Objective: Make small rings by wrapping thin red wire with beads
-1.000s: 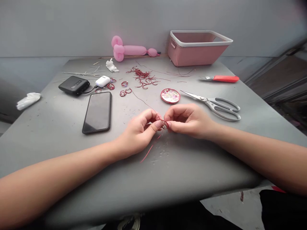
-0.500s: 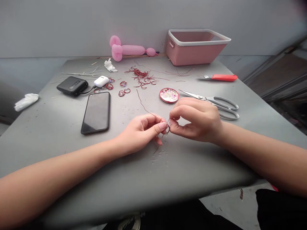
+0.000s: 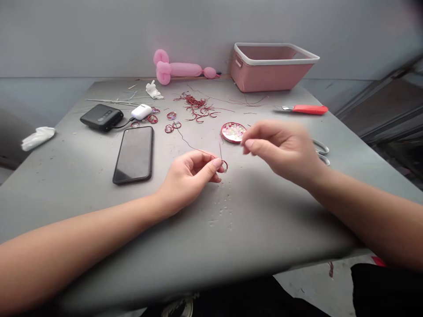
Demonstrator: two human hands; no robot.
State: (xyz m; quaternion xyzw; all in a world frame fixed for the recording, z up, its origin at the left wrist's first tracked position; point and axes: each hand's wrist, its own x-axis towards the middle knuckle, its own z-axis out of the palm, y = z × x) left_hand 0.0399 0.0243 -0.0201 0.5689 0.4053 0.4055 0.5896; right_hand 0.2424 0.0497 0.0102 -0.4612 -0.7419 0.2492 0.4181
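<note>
My left hand (image 3: 194,178) pinches a small ring of dark red wire (image 3: 225,166) between thumb and fingertips. One long loose end of thin red wire (image 3: 188,143) trails from it up and left over the table. Another thin end (image 3: 220,147) rises from the ring toward the dish of beads (image 3: 233,132), a small round red-rimmed dish of pale and pink beads. My right hand (image 3: 284,152) is in the air just right of the dish, fingers curled and blurred, apart from the ring. It hides most of the grey-handled scissors (image 3: 321,147).
Finished-looking wire rings (image 3: 172,116) and a heap of cut red wire pieces (image 3: 196,103) lie mid-table. A phone (image 3: 134,154), black power bank (image 3: 102,117) and white earbud case (image 3: 141,112) are left. A red utility knife (image 3: 309,109), pink bin (image 3: 271,75) and pink balloon (image 3: 185,69) are farther back.
My right hand has left the ring and moved up and right, covering more of the scissors. My left hand has shifted slightly left with the ring, and a wire end now stands free.
</note>
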